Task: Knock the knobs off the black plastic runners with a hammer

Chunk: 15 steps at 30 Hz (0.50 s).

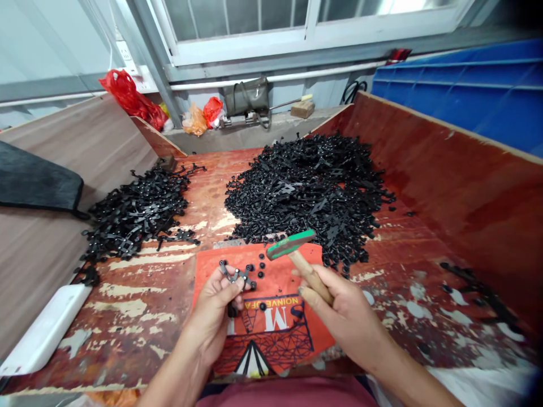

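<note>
green-head hammer (299, 261) in r hand (344, 302); l hand (215, 299): blk linkage (245, 277)

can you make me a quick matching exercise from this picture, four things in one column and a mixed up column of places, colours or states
Column one
1. hammer
2. cloth
3. left hand
4. larger heap of black parts

Column two
A. holding a small black linked piece
B. on the table, beyond the cloth
C. gripped in the right hand
D. orange-red, spread on the table

Right pairs: 1-C, 2-D, 3-A, 4-B
</note>
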Available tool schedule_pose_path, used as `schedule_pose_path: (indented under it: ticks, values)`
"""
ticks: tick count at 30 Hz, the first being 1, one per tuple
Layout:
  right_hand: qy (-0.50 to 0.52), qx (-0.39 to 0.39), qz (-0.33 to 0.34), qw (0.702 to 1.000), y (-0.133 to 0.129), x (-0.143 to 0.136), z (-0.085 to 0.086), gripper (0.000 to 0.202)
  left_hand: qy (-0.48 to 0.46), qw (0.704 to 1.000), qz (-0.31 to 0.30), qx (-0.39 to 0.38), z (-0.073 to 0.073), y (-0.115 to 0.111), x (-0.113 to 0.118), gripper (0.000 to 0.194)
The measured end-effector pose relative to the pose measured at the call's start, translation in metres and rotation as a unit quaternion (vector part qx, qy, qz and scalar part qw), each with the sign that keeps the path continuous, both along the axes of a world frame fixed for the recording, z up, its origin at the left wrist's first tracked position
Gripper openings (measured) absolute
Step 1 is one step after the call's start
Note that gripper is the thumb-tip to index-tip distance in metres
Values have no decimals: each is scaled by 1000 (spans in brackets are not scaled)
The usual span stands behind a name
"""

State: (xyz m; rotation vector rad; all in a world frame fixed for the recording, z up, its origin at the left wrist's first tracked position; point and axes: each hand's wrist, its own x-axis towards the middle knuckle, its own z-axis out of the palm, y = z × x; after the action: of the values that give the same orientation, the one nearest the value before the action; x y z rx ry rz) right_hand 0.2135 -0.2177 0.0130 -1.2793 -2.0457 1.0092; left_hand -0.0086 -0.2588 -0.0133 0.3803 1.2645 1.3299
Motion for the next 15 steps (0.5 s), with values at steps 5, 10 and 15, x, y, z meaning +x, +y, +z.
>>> schedule_pose_path:
  ticks: [5, 10, 15]
  values:
    - [36, -8, 73, 997, -3, -32, 3, 16, -63, 998, -23, -5, 19, -9, 26, 35]
    - [23, 69, 82, 994, 0, -41, 5, 17, 49, 992, -112, -13, 20, -27, 10, 34]
    - [7, 36, 76, 996, 3, -36, 16, 27, 498, 859, -114, 24, 39, -39, -32, 26]
